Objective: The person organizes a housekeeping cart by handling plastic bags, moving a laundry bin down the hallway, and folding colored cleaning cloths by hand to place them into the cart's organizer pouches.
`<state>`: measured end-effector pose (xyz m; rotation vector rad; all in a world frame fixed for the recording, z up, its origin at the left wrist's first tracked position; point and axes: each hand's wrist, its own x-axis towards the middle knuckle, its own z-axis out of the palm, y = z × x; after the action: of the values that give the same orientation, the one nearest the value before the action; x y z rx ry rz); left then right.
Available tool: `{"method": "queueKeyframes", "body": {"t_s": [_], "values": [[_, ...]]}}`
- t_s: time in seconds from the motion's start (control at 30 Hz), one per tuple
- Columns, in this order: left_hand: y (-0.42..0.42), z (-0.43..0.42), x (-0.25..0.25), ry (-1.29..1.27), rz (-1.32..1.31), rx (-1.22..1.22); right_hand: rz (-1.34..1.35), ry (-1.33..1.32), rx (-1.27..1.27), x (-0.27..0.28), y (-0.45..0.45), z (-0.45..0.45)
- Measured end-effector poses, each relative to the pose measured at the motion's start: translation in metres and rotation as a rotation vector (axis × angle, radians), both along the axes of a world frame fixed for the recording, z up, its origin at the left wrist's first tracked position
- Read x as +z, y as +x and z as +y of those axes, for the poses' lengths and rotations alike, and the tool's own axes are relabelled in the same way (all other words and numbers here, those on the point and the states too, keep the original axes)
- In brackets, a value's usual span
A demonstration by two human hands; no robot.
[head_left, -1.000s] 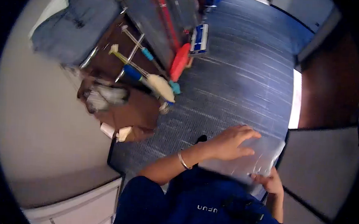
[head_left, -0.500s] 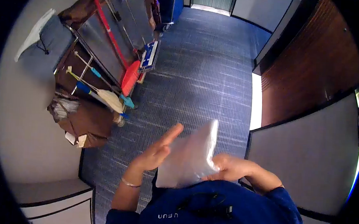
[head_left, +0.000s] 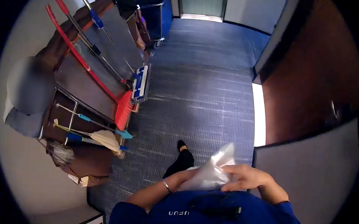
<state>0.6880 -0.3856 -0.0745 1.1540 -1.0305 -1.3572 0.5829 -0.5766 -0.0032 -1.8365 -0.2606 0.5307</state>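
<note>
Plastic film [head_left: 209, 174], milky and crumpled, sits at the lower centre of the frame, bunched up close against a dark blue shirt [head_left: 149, 214]. Right hand [head_left: 244, 177] comes in from the lower right, its thumb and fingers seemingly pinching a gathered fold. Left hand [head_left: 187, 177] reaches in from the other side, silver bracelet [head_left: 166, 186] at the wrist; its fingers vanish behind the film (whether they press together or lie spread, I cannot tell).

Just beyond: one black shoe [head_left: 181, 144] on blue-grey carpet [head_left: 200, 101]. At centre left, a red broom [head_left: 124, 110] leans near a flat mop [head_left: 140, 83], both well apart from the hands. Brown door [head_left: 304, 93], right side of the frame.

Risks, as I judge them: film looks slick and light, so a loosened right pinch could let the bundle slide down toward the shoe, where a foot might skid on it. Hands pulling opposite ways could stretch or tear a thin fold. Loose layers may also cling together.
</note>
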Motion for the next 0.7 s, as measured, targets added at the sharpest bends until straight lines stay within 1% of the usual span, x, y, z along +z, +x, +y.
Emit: {"method": "queueKeyframes", "body": {"t_s": [0.07,0.1,0.13,0.2,0.23,0.27,0.33,0.37,0.4,0.47,0.5,0.53,0.57,0.6,0.63,0.67,0.7], "values": [[0.048,-0.007,-0.002,-0.011,0.008,0.023,-0.094,-0.068,-0.072,-0.018,0.029,-0.016],[0.074,-0.01,-0.001,-0.016,0.013,0.035,-0.054,-0.204,-0.039,-0.016,0.054,-0.02],[0.098,-0.013,0.001,-0.022,0.016,0.05,-0.055,-0.214,-0.018,-0.017,0.077,-0.022],[0.143,-0.022,0.005,-0.037,0.02,0.069,-0.1,-0.309,-0.077,-0.021,0.122,-0.032],[0.163,-0.028,0.006,-0.047,0.026,0.075,-0.299,-0.296,-0.026,-0.019,0.148,-0.036],[0.182,-0.036,0.009,-0.056,0.04,0.08,-0.291,-0.294,-0.035,-0.012,0.174,-0.04],[0.216,-0.057,0.014,-0.07,0.071,0.082,-0.599,-0.452,0.072,0.014,0.225,-0.043],[0.232,-0.07,0.017,-0.085,0.081,0.088,-0.696,-0.477,0.11,0.022,0.248,-0.047],[0.248,-0.083,0.022,-0.108,0.075,0.11,-0.691,-0.475,0.089,0.023,0.271,-0.055],[0.279,-0.108,0.03,-0.196,0.049,0.211,-0.791,-0.492,0.09,0.024,0.314,-0.074],[0.293,-0.122,0.029,-0.229,0.125,0.256,-0.75,-0.486,0.089,0.018,0.332,-0.087],[0.307,-0.139,0.025,-0.26,0.263,0.3,-0.757,-0.482,0.083,0.015,0.35,-0.102],[0.319,-0.161,0.01,-0.211,0.862,0.275,-0.793,-0.444,-0.003,0.012,0.367,-0.118],[0.333,-0.171,-0.003,-0.201,0.855,0.282,-0.827,-0.402,-0.087,0.009,0.385,-0.134],[0.346,-0.18,-0.011,-0.138,0.888,0.298,-0.859,-0.411,-0.142,0.002,0.402,-0.157],[0.364,-0.192,-0.013,-0.087,0.91,0.315,-0.88,-0.4,-0.134,0.0,0.421,-0.177],[0.385,-0.208,-0.007,-0.066,0.835,0.362,-0.729,-0.33,-0.187,0.0,0.444,-0.198]]}}
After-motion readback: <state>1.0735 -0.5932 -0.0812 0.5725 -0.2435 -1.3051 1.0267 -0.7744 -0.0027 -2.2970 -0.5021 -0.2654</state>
